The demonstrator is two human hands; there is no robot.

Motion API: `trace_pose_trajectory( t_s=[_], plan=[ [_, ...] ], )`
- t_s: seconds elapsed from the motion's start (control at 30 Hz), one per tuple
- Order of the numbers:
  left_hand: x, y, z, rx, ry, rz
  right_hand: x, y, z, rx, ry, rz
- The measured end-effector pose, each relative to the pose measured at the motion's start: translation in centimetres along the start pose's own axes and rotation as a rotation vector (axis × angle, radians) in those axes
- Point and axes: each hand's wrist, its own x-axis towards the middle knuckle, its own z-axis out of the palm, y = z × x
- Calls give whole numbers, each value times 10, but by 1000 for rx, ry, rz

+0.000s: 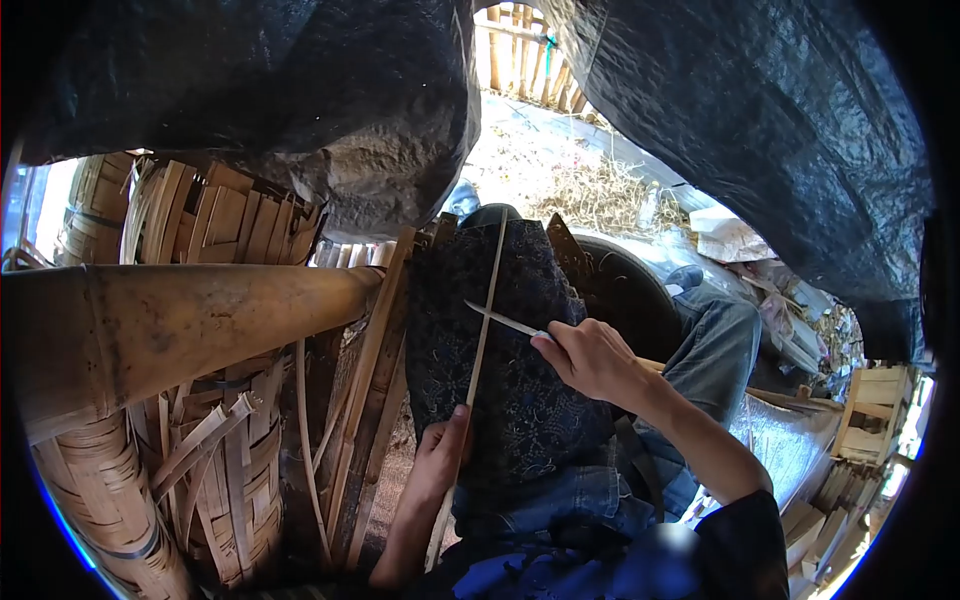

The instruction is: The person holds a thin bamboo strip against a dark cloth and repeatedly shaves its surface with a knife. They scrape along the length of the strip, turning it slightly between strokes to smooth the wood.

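A long, thin bamboo strip [481, 358] runs up over my lap, its lower end passing beside my left forearm. My left hand [436, 458] is closed round its lower part, thumb lying along the strip. In my right hand [598, 362] is a knife [513, 323], its slim blade pointing left. The blade crosses the strip above my left hand, overlapping it in this view. Beneath both lies a dark patterned cloth [530, 425], spread over my thigh. The knife's handle is mostly hidden in my fingers.
A thick bamboo pole [200, 315] juts in from the left. Below it stand bundles of split bamboo [110, 490]. Dark tarpaulin [760, 130] hangs overhead on both sides. A round dark object [630, 300] is beyond my right hand, and dry straw [590, 195] lies on the ground ahead.
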Motion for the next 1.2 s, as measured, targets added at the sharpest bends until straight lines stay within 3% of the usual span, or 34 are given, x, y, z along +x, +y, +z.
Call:
trace_pose_trajectory(
  t_s=[0.33,1.03,1.2],
  plan=[
    [-3,-1,8,-33,62,-58,15,2,0,-204,23,-85],
    [-5,-2,18,-10,147,21,31,-1,22,-256,67,-38],
    [-16,-3,19,-7,84,78,2,-13,11,-239,122,-29]
  ],
)
